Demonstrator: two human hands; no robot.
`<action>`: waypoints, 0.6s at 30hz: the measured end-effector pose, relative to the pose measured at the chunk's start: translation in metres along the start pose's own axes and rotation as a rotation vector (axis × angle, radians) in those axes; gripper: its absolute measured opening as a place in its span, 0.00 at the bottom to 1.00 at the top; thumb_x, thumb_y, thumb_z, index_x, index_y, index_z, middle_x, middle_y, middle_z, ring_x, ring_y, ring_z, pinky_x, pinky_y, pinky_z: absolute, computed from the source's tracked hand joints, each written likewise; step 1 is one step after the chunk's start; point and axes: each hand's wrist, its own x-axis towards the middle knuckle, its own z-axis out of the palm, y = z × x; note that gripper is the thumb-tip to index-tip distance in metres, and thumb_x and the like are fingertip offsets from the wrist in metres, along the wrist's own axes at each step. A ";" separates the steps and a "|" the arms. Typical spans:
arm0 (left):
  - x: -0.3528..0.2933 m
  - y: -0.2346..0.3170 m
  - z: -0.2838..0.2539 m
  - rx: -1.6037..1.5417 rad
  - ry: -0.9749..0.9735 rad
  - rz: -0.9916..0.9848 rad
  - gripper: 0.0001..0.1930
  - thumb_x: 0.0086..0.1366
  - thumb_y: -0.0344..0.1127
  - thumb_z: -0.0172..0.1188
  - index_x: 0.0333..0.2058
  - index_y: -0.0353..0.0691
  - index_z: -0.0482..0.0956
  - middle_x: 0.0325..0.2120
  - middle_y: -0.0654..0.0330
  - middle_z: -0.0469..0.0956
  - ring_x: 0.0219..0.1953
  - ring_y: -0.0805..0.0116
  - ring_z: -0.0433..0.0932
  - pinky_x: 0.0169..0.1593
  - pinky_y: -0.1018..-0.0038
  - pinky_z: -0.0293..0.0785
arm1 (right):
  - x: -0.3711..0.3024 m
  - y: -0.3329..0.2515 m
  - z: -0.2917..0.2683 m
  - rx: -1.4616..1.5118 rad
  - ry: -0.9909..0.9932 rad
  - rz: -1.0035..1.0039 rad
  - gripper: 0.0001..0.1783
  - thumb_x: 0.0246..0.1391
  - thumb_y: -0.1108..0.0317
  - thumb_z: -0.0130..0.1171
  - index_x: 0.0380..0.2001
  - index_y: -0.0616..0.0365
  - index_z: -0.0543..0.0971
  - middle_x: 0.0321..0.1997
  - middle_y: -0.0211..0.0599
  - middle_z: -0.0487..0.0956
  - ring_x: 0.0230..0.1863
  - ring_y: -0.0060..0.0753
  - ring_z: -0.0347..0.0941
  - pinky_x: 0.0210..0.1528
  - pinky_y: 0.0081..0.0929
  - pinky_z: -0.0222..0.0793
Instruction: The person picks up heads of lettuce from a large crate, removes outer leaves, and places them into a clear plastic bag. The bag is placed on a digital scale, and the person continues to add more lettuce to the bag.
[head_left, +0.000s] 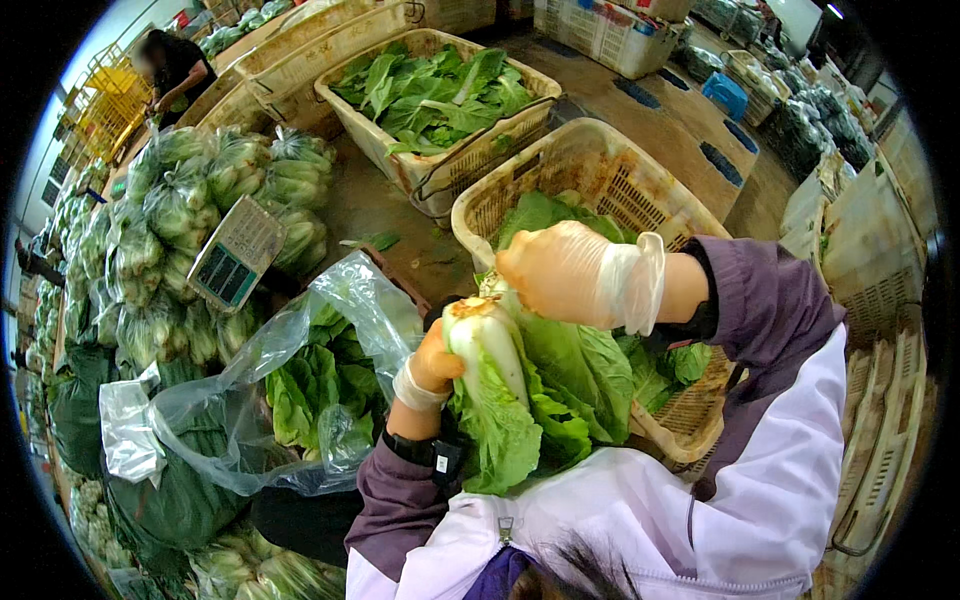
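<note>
My left hand [436, 358], in a pale thin glove, is wrapped round a head of leafy green cabbage [498, 355]. The head's cut, browned base points up and away from me, and its leaves hang down toward my jacket. My right hand [555, 270], gloved too, is closed in a fist just right of that base. From under the fist a broad green cabbage leaf [585, 375] hangs down; the fingers hide where it is gripped. Below and beyond my right forearm stands a stained cream plastic crate [640, 190] with loose green leaves [550, 212] inside.
On the left an open clear plastic bag [235, 425] holds leafy greens [325, 385]. Behind it a weighing scale [238, 255] leans before piled bagged vegetables [180, 200]. Another leaf-filled crate [385, 150] stands ahead. Stacked crates [880, 420] flank my right. A person [178, 75] works far left.
</note>
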 end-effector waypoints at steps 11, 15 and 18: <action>-0.020 -0.032 -0.028 -0.229 0.151 0.063 0.38 0.47 0.61 0.60 0.50 0.38 0.66 0.45 0.53 0.71 0.45 0.59 0.72 0.50 0.63 0.69 | 0.049 0.089 -0.003 0.697 0.246 -0.450 0.11 0.44 0.70 0.51 0.31 0.60 0.78 0.31 0.44 0.77 0.35 0.39 0.73 0.40 0.32 0.68; 0.001 -0.058 -0.021 -0.350 0.058 0.128 0.37 0.47 0.60 0.59 0.49 0.36 0.67 0.45 0.53 0.71 0.46 0.61 0.70 0.51 0.65 0.66 | 0.069 0.234 -0.034 0.509 0.555 -0.114 0.14 0.42 0.70 0.53 0.36 0.60 0.75 0.32 0.41 0.77 0.29 0.27 0.73 0.29 0.27 0.70; 0.003 -0.046 -0.021 -0.273 0.077 0.109 0.37 0.46 0.57 0.61 0.49 0.36 0.67 0.46 0.54 0.70 0.47 0.61 0.69 0.52 0.66 0.64 | 0.075 0.218 -0.010 0.601 0.560 0.072 0.09 0.47 0.70 0.50 0.34 0.59 0.73 0.32 0.40 0.76 0.29 0.29 0.72 0.28 0.30 0.67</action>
